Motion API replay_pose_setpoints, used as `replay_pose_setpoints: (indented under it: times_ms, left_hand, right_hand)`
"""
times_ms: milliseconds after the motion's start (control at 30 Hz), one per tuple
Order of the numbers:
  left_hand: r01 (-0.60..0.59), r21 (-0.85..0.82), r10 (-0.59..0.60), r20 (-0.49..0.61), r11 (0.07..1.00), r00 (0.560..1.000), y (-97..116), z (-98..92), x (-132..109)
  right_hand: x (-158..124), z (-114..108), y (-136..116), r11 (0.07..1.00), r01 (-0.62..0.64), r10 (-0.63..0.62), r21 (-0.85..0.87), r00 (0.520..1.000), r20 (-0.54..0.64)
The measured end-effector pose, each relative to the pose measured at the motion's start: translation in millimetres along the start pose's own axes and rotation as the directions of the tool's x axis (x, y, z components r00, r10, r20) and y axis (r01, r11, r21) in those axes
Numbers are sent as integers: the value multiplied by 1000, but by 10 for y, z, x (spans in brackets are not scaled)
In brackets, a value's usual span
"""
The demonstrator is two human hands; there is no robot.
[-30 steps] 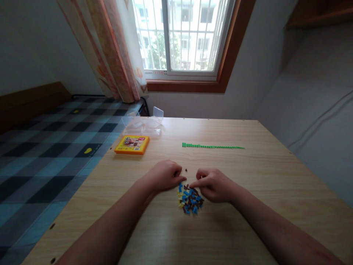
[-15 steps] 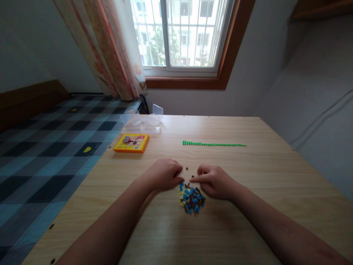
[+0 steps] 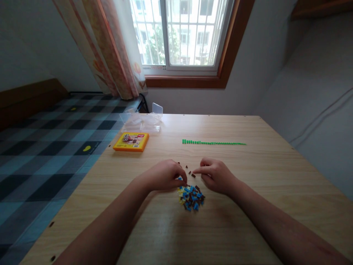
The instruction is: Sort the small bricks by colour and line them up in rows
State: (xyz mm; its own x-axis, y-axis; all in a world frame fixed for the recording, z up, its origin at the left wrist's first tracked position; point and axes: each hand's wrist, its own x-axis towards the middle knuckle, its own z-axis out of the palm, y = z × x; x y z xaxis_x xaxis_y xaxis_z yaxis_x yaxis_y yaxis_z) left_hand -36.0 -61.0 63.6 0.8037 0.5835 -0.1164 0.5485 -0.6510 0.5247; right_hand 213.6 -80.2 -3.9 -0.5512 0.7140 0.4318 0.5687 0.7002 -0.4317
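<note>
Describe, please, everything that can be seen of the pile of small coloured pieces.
The pile is a loose, low heap of small blue, brown and pale yellow pieces, plastic by their look, with the yellow ones mostly on its left side. It lies on the pale, wood-grained table. At its far edge are the fingertips of the left hand, but whether they grip a piece cannot be told.

The one view looks from the wearer's head, above and behind both hands, facing forward and down. It sits near enough that the left hand [image 3: 167,175] and right hand [image 3: 217,176] fall mid-view, yet wide enough to take in the counter [image 3: 165,235] around them, the window [image 3: 193,44] well beyond them and the bed [image 3: 46,184] left of the left hand.
</note>
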Motion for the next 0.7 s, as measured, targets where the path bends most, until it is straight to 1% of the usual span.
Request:
replay_pose_setpoints:
  times_ms: [100,267,433,600,700]
  left_hand:
    - [-51,-31,52,17,998,999,-4,17,4]
    - [-66,-75,68,35,995,997,-6,12,-3]
    - [-4,-20,5,56,1000,998,44,-17,4]
    - [29,71,-30,9,997,999,99,-62,-5]
    - [43,97,-41,-23,994,999,100,-67,-12]
  right_hand:
    - [-26,-24,4,999,17,-16,27,1000,-16]
    - [-53,-55,-18,997,34,-33,66,999,-10]
    - [-55,-79,-37,997,36,-37,69,999,17]
    - [-56,-117,-64,998,35,-36,61,999,15]
    - [-60,-127,-84,997,46,-49,68,998,36]
